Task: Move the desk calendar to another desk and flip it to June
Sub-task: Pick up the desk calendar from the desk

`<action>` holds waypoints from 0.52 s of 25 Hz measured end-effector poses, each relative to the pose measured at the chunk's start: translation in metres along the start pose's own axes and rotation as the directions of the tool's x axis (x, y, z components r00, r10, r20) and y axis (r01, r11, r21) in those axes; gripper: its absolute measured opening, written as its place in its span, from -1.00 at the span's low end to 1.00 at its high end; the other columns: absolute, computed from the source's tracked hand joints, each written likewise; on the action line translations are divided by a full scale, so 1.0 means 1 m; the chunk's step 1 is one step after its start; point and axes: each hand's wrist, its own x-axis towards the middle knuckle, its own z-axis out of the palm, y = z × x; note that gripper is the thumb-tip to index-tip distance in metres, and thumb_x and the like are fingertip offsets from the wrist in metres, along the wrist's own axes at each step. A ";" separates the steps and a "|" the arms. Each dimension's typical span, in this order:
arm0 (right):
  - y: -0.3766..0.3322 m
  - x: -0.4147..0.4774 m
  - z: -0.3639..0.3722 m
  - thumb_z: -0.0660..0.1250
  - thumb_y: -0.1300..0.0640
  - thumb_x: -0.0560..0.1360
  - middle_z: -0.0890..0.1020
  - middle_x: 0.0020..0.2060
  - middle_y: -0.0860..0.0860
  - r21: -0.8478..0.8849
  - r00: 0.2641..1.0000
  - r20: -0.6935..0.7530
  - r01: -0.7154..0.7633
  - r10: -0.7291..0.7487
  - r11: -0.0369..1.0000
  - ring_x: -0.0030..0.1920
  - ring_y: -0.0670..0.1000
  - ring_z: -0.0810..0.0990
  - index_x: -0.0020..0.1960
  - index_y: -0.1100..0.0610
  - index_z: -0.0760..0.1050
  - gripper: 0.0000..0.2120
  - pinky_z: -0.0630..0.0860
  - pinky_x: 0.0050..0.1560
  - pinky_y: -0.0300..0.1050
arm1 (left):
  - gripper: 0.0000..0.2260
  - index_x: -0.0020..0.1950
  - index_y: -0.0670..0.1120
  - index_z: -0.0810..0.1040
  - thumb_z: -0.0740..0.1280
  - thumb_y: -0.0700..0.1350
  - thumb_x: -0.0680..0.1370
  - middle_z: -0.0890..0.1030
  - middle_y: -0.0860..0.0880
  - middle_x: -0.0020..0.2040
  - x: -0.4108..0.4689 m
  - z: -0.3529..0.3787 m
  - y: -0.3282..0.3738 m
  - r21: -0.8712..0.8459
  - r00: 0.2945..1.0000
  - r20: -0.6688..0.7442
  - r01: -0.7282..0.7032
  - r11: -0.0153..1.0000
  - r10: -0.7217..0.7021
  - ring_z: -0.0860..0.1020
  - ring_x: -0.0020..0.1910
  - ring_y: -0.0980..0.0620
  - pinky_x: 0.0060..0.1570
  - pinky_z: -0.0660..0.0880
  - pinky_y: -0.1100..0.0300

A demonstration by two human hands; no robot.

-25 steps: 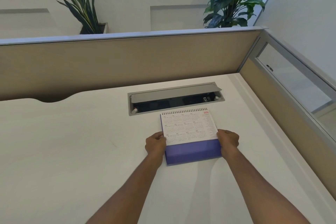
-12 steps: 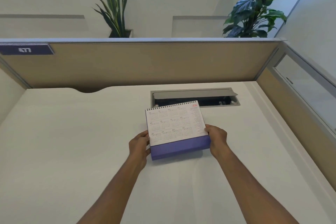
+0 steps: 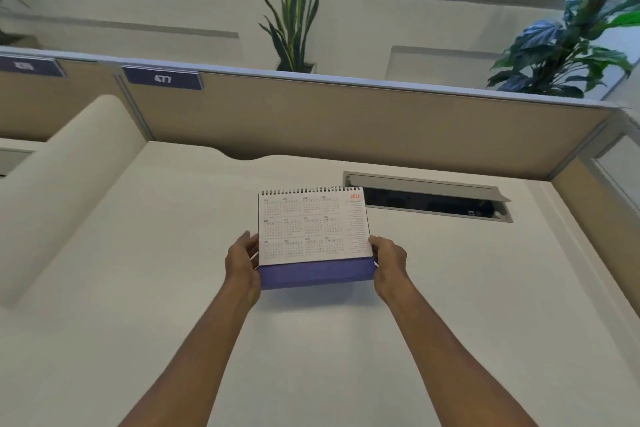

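The desk calendar (image 3: 314, 236) is gripped at both bottom corners, left hand (image 3: 242, 262) and right hand (image 3: 389, 262) fingers clamped on it, above the white desk (image 3: 346, 357). Behind it, the cable tray (image 3: 429, 198) is seen open, then the "477" label (image 3: 162, 79).

Two potted plants (image 3: 296, 10) behind partition (image 3: 346, 118)

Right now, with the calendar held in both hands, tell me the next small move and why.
Probably carry the desk calendar leftward, toward the neighbouring desk. Both the left hand and right hand grip its sides, it seems lifted off the desk, and it shows a full-year page, not June.
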 end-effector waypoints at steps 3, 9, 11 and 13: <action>0.012 -0.009 0.025 0.33 0.23 0.46 0.76 -0.24 0.08 -0.025 0.999 0.040 0.019 -0.017 1.000 -0.22 0.07 0.73 -0.16 0.23 0.63 -0.88 0.62 -0.19 -0.03 | -0.72 -0.11 -0.10 0.62 0.25 0.02 0.67 0.71 0.07 -0.40 0.000 -0.024 0.014 -0.032 0.999 -0.033 -0.034 0.999 0.033 0.62 -0.21 0.03 -0.23 0.54 0.09; 0.037 -0.023 0.065 0.23 0.38 0.54 0.75 -0.03 0.12 -0.148 0.990 0.121 0.085 -0.067 0.985 0.04 0.13 0.72 -0.03 0.20 0.65 -0.76 0.68 0.15 0.12 | -0.71 -0.12 -0.12 0.63 0.21 -0.05 0.70 0.72 0.01 -0.30 0.005 -0.073 0.034 -0.108 0.988 -0.115 -0.116 0.987 0.104 0.68 -0.34 0.09 -0.41 0.57 0.28; 0.044 -0.026 0.076 0.16 0.41 0.54 0.74 0.01 0.17 -0.190 0.987 0.143 0.102 -0.075 0.976 0.04 0.14 0.72 0.00 0.25 0.65 -0.71 0.67 0.16 0.12 | -0.70 -0.11 -0.11 0.64 0.21 -0.04 0.70 0.71 0.00 -0.25 0.009 -0.087 0.039 -0.106 0.985 -0.114 -0.143 0.984 0.131 0.65 -0.25 0.06 -0.34 0.58 0.23; 0.050 -0.028 0.089 0.10 0.40 0.55 0.74 0.02 0.19 -0.194 0.986 0.150 0.094 -0.065 0.976 0.00 0.13 0.70 -0.01 0.24 0.64 -0.67 0.65 0.15 0.10 | -0.67 -0.13 -0.11 0.62 0.23 0.04 0.70 0.70 0.00 -0.27 0.013 -0.100 0.042 -0.106 0.984 -0.096 -0.160 0.981 0.150 0.63 -0.21 0.05 -0.22 0.54 0.19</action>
